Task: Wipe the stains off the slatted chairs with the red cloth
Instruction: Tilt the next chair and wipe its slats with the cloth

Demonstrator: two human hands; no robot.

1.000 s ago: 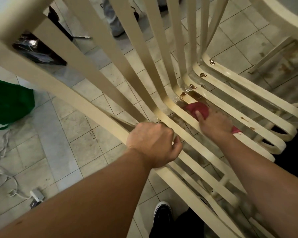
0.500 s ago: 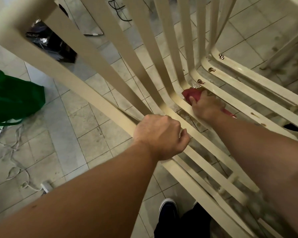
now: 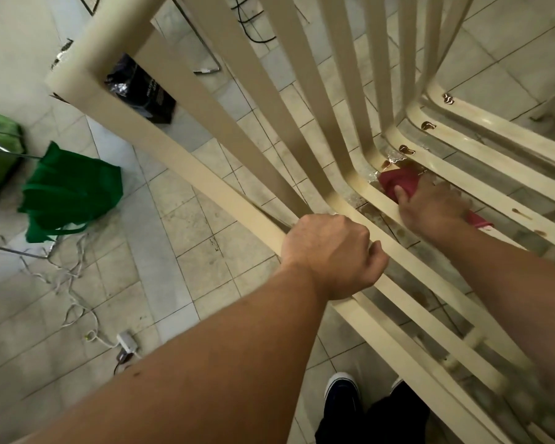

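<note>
Nearest the camera, the left hand (image 3: 332,254) is closed in a fist around one cream slat of the slatted chair (image 3: 205,174), its fingers curled under and out of sight, steadying the frame. Should that grip slacken while the other arm pushes, the chair could likely shift or tip on the tiled floor (image 3: 205,261), and the person's shoe (image 3: 342,395) stands close under the frame. A little farther on, the right hand (image 3: 430,206) presses the red cloth (image 3: 398,182) down where the seat slats bend up into the back, fingers laid flat and together on top of it, the index stretched forward; a corner of cloth pokes out behind the wrist. The hand is blurred, so the exact contact is hard to read. The cloth is bunched and small against the gaps between slats (it could slip through to the floor if pushed off an edge). Beyond it, several brown stains (image 3: 407,149) sit in the tight curves of the next slats, where a flat press may skim over them and leave residue, or smear the wet-looking patch beside the cloth.
</note>
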